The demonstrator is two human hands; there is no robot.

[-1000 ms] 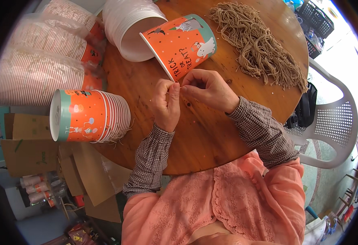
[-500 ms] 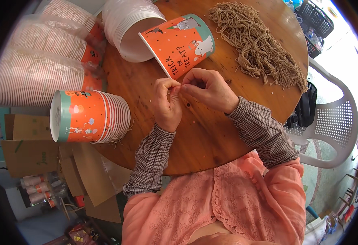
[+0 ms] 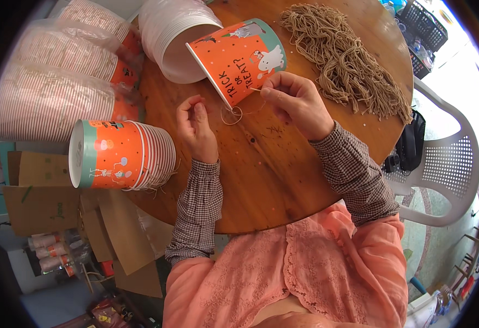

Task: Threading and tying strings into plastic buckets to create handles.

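Observation:
An orange paper bucket (image 3: pixel 239 57) with a green base band and a white ghost lies on its side, its white rim toward me. My right hand (image 3: pixel 297 104) pinches a piece of thin tan string (image 3: pixel 256 89) by the bucket's side, and a short end sticks out past the fingertips. A small loop of string (image 3: pixel 232 116) hangs beside the bucket's rim, below and left of that hand. To the left of the loop is my left hand (image 3: pixel 197 128), thumb against the curled fingers. Whatever it may hold is too small to make out.
A bundle of tan strings (image 3: pixel 349 60) lies at the far right of the round wooden table (image 3: pixel 283 186). Nested orange buckets (image 3: pixel 122 156) lie at left, with string ends at their rims. Bagged bucket stacks (image 3: pixel 54 98) and white-rimmed buckets (image 3: pixel 182 52) stand behind. A plastic chair (image 3: pixel 450 158) is right.
My hands were pinched together in front of the bucket. They have parted, the left moving left and the right moving up and right with the string; a loop now shows between them.

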